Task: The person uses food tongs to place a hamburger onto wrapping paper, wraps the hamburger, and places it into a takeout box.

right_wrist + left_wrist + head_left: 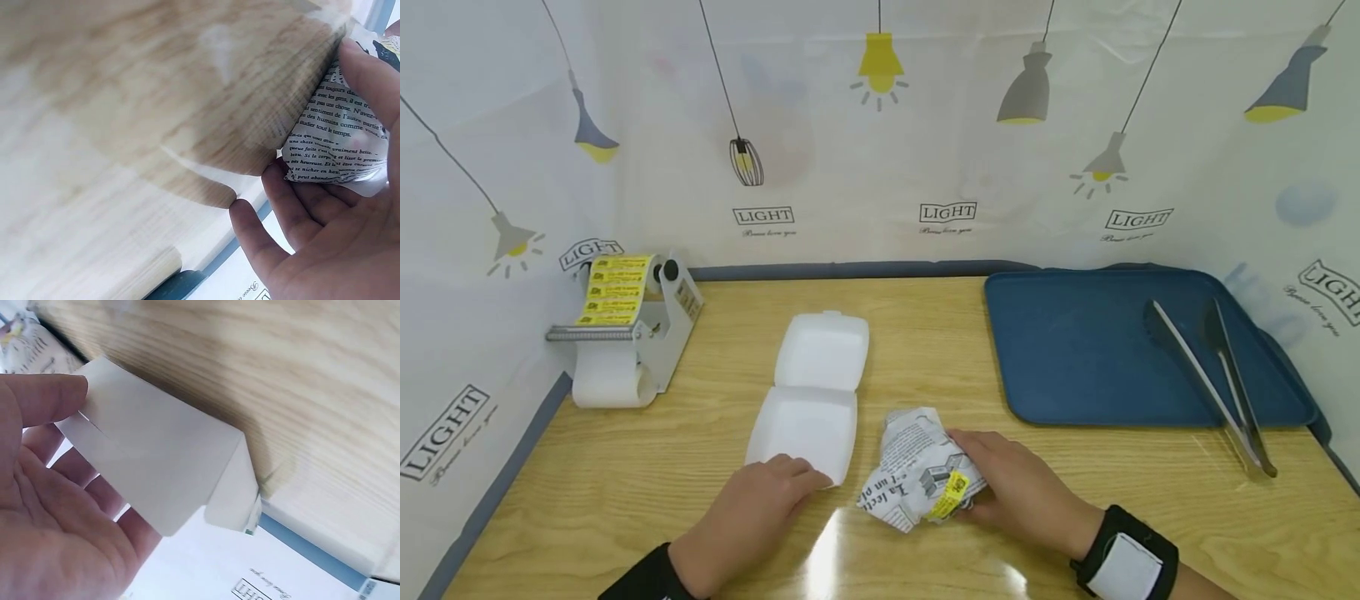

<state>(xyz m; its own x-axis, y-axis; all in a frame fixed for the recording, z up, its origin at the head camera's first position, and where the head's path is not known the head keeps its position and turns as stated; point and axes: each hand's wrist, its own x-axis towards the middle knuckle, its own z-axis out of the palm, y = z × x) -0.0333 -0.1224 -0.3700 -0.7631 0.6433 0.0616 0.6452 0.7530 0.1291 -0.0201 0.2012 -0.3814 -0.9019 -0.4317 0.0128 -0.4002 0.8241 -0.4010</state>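
1. The left hand [756, 510] is reached in from the front left, with its back turned up and a black band [651, 575] on its wrist. The near edge of the white foam clamshell box [808, 427] is pinched by it.
2. The right hand [1018, 487] is reached in from the front right, past a second black band [1093, 550]. The right side of the newsprint-wrapped packet [917, 467] is held between its thumb and fingers.
3. The packet is kept just right of the box's near half, well apart from the back edge of the worktop [662, 483]. Whether the wood is touched by it cannot be told.
4. From the left wrist, the thumb [56, 397] is seen on one face of the box, with the fingers tucked behind.
5. From the right wrist, lines of tiny black words are shown on the packet.
6. From the head, its yellow sticker [952, 493] is clearly shown. The blue tray [1075, 350] is set at the worktop's back right corner, with metal tongs [1202, 377] laid across it, and the label dispenser [677, 325] at the back left.
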